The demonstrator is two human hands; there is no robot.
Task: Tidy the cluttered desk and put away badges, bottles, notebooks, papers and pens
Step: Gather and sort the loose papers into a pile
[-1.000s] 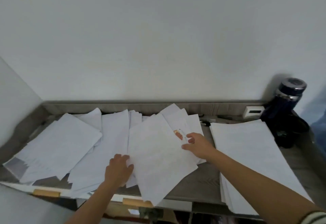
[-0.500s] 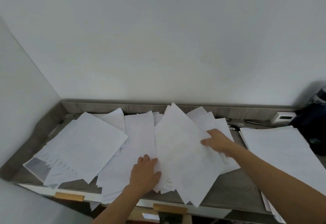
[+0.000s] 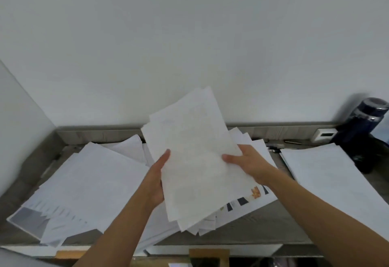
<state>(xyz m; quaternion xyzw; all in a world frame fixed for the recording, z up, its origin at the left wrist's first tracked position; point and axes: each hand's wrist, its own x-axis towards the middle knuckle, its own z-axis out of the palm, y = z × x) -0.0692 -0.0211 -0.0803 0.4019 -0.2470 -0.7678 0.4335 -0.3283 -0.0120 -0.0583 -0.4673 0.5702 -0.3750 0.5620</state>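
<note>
I hold a loose sheaf of white papers [image 3: 193, 157] raised above the grey desk [image 3: 263, 226], tilted toward the wall. My left hand [image 3: 156, 180] grips its left edge and my right hand [image 3: 248, 165] grips its right edge, thumb on top. More white sheets [image 3: 90, 184] lie fanned over the desk's left side. A squared stack of papers [image 3: 328, 176] rests on the right. A dark blue bottle [image 3: 364, 127] stands upright in the far right corner. Pens [image 3: 292, 141] lie along the back edge.
A small white device [image 3: 325, 134] leans on the desk's back rail beside the bottle. White walls close the desk at the back and left. Printed sheets with dark blocks [image 3: 244, 201] stick out under the held papers. The desk's front edge runs below my forearms.
Both hands have gathered the middle sheets, which lay flat on the desk, and lifted them up off the pile. The view has swung right, showing the bottle again.
</note>
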